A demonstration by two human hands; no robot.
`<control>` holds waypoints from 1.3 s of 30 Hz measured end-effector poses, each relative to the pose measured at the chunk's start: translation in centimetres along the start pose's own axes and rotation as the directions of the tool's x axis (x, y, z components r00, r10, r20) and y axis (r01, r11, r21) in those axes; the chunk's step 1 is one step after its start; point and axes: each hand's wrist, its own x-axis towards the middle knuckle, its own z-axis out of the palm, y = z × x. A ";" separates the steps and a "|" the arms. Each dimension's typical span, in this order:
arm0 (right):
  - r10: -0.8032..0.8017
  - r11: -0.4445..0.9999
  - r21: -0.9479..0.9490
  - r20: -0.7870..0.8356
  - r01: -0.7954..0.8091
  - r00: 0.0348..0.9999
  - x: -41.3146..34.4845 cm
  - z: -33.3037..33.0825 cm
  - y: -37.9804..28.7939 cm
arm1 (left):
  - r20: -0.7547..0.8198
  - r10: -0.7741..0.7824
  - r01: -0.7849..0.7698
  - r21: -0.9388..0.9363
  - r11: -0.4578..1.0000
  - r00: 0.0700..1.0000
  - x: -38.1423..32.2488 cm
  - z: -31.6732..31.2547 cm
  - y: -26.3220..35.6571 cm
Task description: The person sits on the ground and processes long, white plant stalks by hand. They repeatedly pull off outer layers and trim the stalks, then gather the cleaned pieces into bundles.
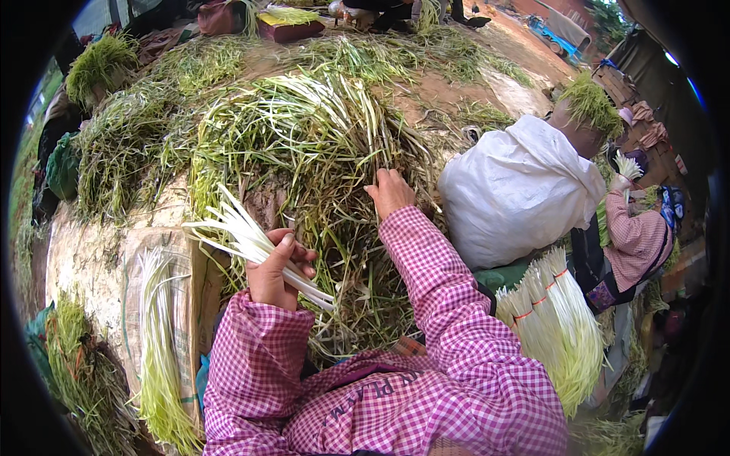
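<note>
My left hand (278, 268) is closed around a small bunch of pale, peeled leek-like stalks (236, 225). Their white ends fan out to the upper left, and the other ends point down right past my fingers. My right hand (393, 191) reaches into a big heap of unpeeled stalks (319, 114) with green and withered brown leaves. Its fingers are bent down among the stems, and their tips are partly hidden, so a grip on a stalk cannot be made out. Loose leaf waste (353, 268) lies beneath both hands.
Cleaned stalks (157, 330) lie on a woven sack (188, 273) at left. To my right are a stuffed white plastic sack (516, 194) and banded bundles (553, 330). A co-worker (639, 239) sits beyond them, holding stalks. More leafy heaps (125, 148) spread to the left.
</note>
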 end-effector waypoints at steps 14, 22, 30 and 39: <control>0.223 0.292 0.956 -0.099 0.031 0.970 -1.8 -7.0 -0.4 | 0.021 -0.075 0.075 0.021 0.997 0.997 -0.3 0.4 -0.4; 0.124 0.106 0.978 0.163 -0.177 0.979 -9.6 -3.4 -0.5 | 0.019 -0.104 0.101 0.115 0.988 0.994 -0.3 0.4 -0.6; -0.348 0.227 0.892 0.449 -0.390 0.823 -20.3 0.5 -1.3 | 0.042 -0.129 0.103 0.383 0.918 0.991 0.2 0.4 -2.1; -0.616 0.527 0.832 0.234 0.172 0.752 -20.7 -0.1 0.0 | -0.028 -0.060 0.066 0.401 0.914 0.998 -1.3 0.0 -2.4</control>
